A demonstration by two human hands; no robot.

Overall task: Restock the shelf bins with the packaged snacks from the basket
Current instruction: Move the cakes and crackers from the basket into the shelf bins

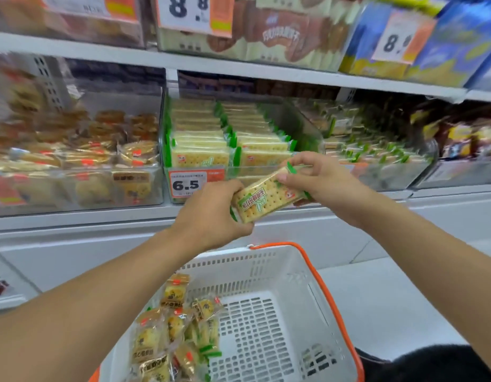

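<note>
Shelf bins (167,186) of snacks fill the background; restocking is partway done.
My left hand (211,216) and right hand (318,177) each pinch an end of one cracker pack (269,197) before the nearly full cracker bin (233,150); perhaps ten packets (170,334) remain in the basket (269,271).

I'm looking at a shop aisle under bright, even light. A white upper shelf board (239,64) runs across the top of my view, carrying price cards, one large card (194,12) showing eights. A white lower shelf ledge (101,216) crosses the middle, with a plain white base panel (73,255) under it. A perforated white upright (45,78) stands at the back left. Pale grey floor (390,293) shows at the lower right, smooth and glossy.
</note>
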